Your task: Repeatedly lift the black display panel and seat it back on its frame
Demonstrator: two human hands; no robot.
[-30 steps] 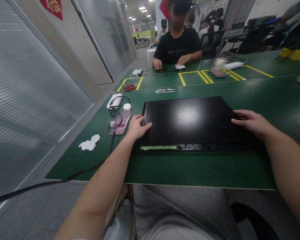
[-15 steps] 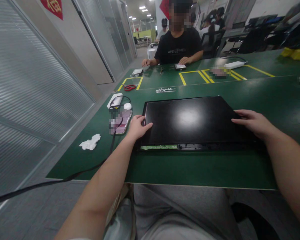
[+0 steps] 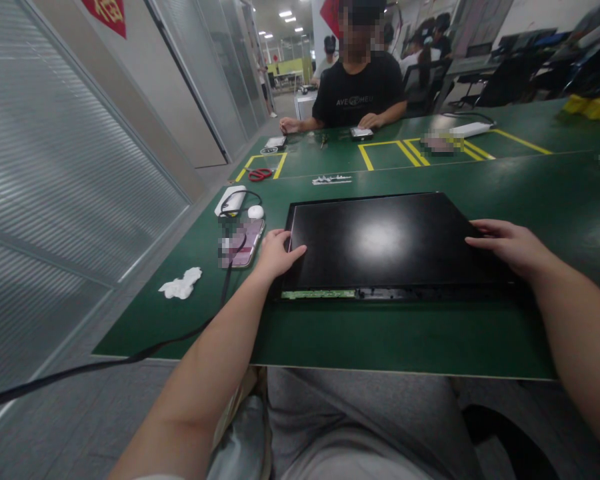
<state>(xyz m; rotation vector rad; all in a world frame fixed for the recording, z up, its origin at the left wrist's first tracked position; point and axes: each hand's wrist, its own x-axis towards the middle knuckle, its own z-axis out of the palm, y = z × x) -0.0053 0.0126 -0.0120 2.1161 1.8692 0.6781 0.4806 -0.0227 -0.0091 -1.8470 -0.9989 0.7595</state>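
Note:
In front of me a black display panel [image 3: 380, 243] lies face up on the green table [image 3: 400, 340]. Along its near edge a green circuit board strip [image 3: 319, 294] is exposed. My left hand [image 3: 279, 255] grips the panel's left edge, thumb on top and fingers along the side. At the right edge my right hand [image 3: 513, 247] holds the panel in the same way, its thumb over the rim. The fingers under the right side are partly hidden.
Left of the panel lie a phone [image 3: 250, 243], a round white object [image 3: 255, 212], a white power strip [image 3: 230, 201] with a black cable [image 3: 155, 348], and crumpled tissue [image 3: 181, 285]. Beyond are red-handled scissors [image 3: 260, 175] and white strips [image 3: 332, 179]. A person [image 3: 357, 93] sits opposite.
Both my hands and the panel stay practically where they were. The person opposite has shifted the hand on my left side slightly outward.

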